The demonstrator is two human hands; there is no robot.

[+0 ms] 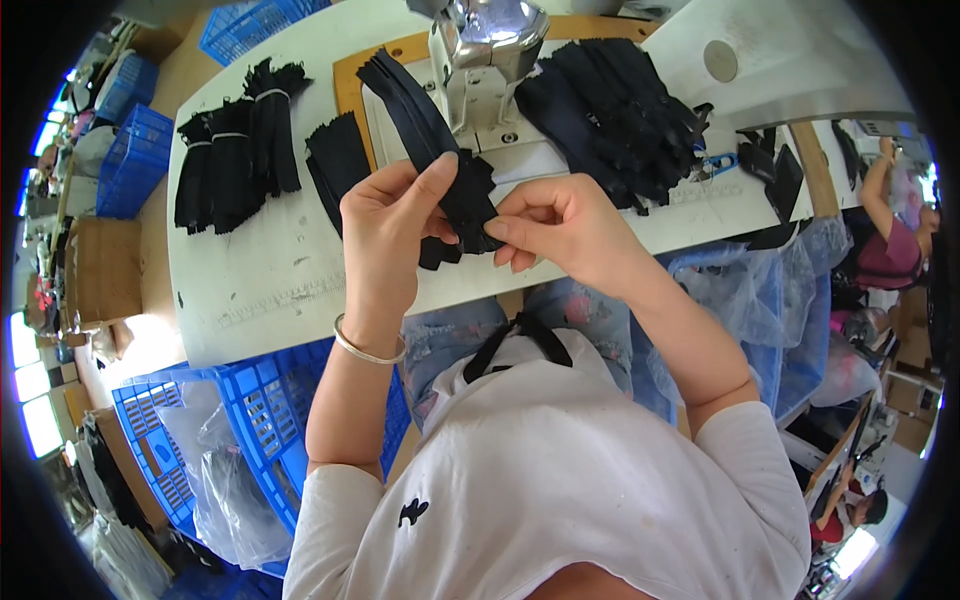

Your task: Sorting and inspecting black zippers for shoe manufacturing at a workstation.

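My left hand (390,215) is closed around a small stack of black zippers (412,105), thumb on top, held at a slant over the table's near edge. With thumb and fingertips my right hand (565,228) pinches the lower end of the same zippers. Whether one or several are between the fingers there is hidden. Just left of my left hand lies a loose group of black zippers (337,160). Beyond my right hand a large fanned pile of black zippers (610,120) rests beside the sewing machine (490,50). Tied zipper bundles (236,165) sit at the left.
The white table (270,280) has a worn ruler scale along its front. Blue-handled thread snips (718,163) lie to the right, near dark flat pieces (780,180). A blue crate (255,420) with clear plastic stands below left; a plastic-lined blue bin (800,320) stands below right. People work farther right.
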